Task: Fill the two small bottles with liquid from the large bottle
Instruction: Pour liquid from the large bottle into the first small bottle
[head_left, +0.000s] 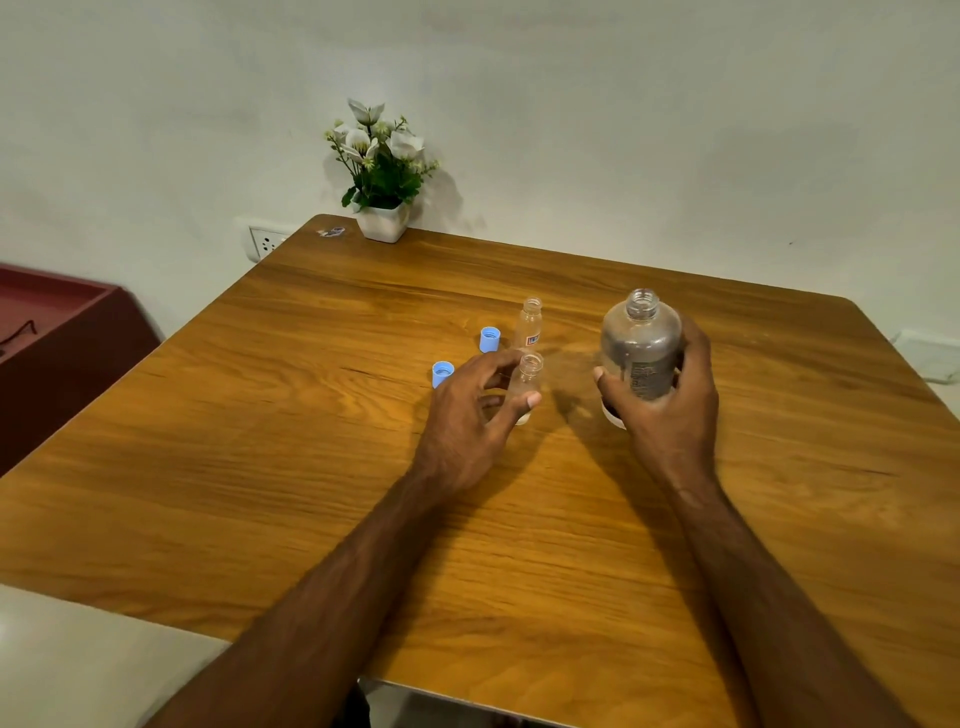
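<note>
My right hand (670, 405) grips the large clear bottle (641, 348) round its body; the bottle is uncapped and held upright, just above or on the table. My left hand (475, 410) holds the nearer small clear bottle (527, 379) between thumb and fingers; it stands upright with its mouth uncovered. The second small bottle (530, 325) stands uncapped just behind it, untouched. Two blue caps (489, 339) (442, 373) lie on the wooden table (311, 415) to the left of the small bottles.
A white pot of artificial flowers (382, 176) stands at the table's far edge by the wall. A dark red piece of furniture (57, 332) sits beyond the table's left side. A wall socket (265, 241) is behind the far left corner.
</note>
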